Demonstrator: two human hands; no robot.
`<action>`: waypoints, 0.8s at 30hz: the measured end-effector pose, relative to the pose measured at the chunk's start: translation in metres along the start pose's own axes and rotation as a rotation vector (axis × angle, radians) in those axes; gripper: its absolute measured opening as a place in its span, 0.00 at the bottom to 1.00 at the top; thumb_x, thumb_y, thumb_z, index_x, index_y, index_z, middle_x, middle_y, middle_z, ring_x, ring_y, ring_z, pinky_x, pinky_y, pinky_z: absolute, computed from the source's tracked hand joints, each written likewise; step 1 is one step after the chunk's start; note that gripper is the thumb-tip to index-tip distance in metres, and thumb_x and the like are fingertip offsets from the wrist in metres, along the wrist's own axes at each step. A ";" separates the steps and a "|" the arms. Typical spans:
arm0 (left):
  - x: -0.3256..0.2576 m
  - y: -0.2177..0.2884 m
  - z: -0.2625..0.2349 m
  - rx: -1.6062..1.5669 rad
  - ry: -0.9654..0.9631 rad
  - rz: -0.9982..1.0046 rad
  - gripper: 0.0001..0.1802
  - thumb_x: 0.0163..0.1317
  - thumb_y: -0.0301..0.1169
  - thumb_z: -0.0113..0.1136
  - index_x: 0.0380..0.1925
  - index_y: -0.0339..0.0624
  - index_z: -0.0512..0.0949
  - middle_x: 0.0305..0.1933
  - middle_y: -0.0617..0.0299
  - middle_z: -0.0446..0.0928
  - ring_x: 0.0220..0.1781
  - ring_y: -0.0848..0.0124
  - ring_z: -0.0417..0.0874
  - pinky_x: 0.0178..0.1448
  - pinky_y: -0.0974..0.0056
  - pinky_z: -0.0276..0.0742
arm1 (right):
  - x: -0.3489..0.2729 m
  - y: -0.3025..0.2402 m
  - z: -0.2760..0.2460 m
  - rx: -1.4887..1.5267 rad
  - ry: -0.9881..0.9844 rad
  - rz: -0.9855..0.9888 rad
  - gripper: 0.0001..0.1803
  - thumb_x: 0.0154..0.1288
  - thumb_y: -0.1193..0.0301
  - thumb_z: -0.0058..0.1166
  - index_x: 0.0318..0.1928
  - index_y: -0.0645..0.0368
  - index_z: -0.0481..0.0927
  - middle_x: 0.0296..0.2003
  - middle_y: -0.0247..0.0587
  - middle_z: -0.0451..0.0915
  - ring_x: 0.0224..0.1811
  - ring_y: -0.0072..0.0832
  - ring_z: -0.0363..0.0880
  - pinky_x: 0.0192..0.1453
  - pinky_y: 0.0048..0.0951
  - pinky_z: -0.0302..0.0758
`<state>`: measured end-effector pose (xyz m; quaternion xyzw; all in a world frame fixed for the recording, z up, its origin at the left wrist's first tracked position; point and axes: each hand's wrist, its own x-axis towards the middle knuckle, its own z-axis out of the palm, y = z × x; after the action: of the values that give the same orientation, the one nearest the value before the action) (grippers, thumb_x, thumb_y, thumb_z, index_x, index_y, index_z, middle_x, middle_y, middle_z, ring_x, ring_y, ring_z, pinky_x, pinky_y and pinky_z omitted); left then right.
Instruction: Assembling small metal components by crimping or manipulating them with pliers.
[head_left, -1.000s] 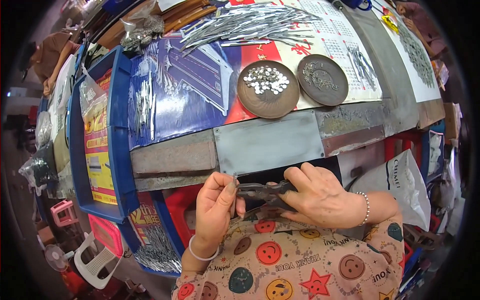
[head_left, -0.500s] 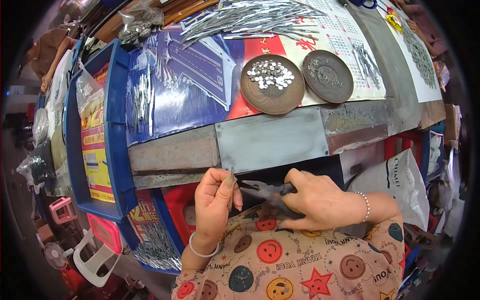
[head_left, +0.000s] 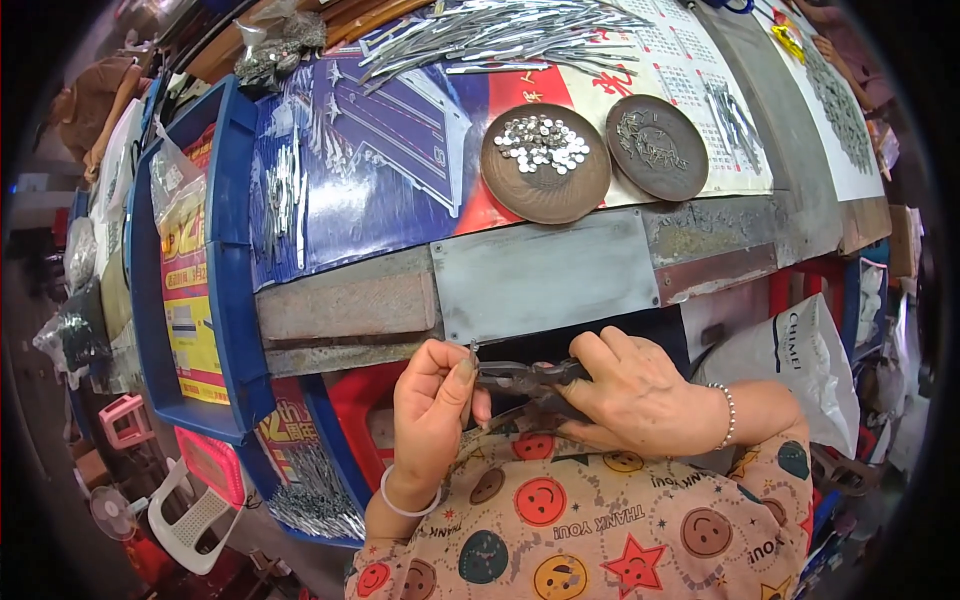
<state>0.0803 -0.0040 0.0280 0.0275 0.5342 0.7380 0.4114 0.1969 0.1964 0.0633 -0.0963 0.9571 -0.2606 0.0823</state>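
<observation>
Our left hand pinches a thin metal piece by the counter's near edge; our right hand grips pliers, nose near that piece. Beyond the edge's grey plate sit two brown dishes.

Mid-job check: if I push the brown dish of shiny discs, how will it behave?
The dish probably slides readily, since the printed sheet beneath looks glossy. It seems unlikely to tip, being wide and low. The loose discs heaped inside may shift or spill if it tilts.
</observation>
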 end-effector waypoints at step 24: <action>0.000 -0.008 -0.004 -0.060 0.017 0.032 0.05 0.72 0.27 0.53 0.39 0.37 0.71 0.31 0.65 0.74 0.26 0.79 0.74 0.28 0.75 0.67 | 0.003 0.008 -0.010 0.890 -0.404 0.224 0.24 0.60 0.57 0.62 0.54 0.53 0.81 0.38 0.43 0.67 0.30 0.35 0.75 0.37 0.33 0.72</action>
<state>0.0834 -0.0061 0.0195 0.0172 0.5149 0.7603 0.3956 0.1904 0.2074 0.0673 0.0030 0.7226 -0.6093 0.3265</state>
